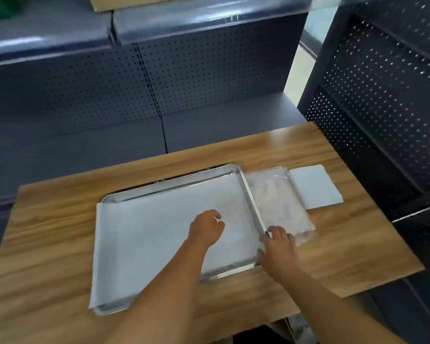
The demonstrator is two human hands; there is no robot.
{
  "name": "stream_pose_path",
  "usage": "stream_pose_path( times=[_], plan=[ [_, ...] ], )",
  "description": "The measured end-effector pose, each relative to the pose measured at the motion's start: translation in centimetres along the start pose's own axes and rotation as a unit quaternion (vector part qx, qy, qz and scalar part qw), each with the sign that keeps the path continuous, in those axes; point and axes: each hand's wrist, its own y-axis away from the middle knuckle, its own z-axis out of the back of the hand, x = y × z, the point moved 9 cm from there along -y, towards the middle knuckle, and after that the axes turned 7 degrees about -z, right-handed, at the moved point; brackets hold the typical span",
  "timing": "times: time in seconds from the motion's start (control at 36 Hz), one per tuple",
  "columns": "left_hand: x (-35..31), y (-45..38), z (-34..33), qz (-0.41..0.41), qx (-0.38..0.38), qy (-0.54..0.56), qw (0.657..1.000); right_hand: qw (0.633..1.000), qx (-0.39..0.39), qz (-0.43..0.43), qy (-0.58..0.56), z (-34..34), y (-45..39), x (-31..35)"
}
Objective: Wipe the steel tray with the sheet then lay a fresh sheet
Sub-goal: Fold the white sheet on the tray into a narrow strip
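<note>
The steel tray (252,194) sits on the wooden tabletop (60,219), its long axis running left to right. A white sheet (147,232) covers its floor and overhangs the tray's left rim onto the wood. The left hand (206,228) rests on the sheet right of the tray's centre, its fingers curled under; whether they pinch the sheet cannot be told. The right hand (278,249) grips the tray's near right corner, fingers (276,230) hooked over the rim. The sheet lies directly beneath the left hand, which is the nearer one for any wiping or smoothing stroke; most of the sheet extends leftward from it. Just beside the tray's right rim lies a clear packet (280,202), and beyond it a white card (315,187). Dark perforated shelving (382,95) stands behind and right of the tray.
</note>
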Motion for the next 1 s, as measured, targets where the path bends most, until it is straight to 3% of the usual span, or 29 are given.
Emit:
stream_pose_path(
  times=[0.11,0.36,0.61,1.0],
  plan=[
    [-0.8,-1.9,-2.1,0.034,-0.016,0.094,0.995,0.995,-0.079,0.041,0.046,1.6,-1.8,0.4],
    [-0.8,-6.0,-4.2,0.122,-0.08,0.249,0.957,0.989,-0.096,0.089,0.065,0.1,-3.9,1.6],
    [-1.2,-9.4,-5.6,0.147,-0.071,0.241,0.957,0.985,-0.136,0.1,0.032,0.0,-4.6,2.3],
    [-1.1,-11.4,-5.4,0.118,-0.069,0.205,0.969,0.983,-0.167,0.059,-0.042,0.4,-2.4,3.3]
  ],
)
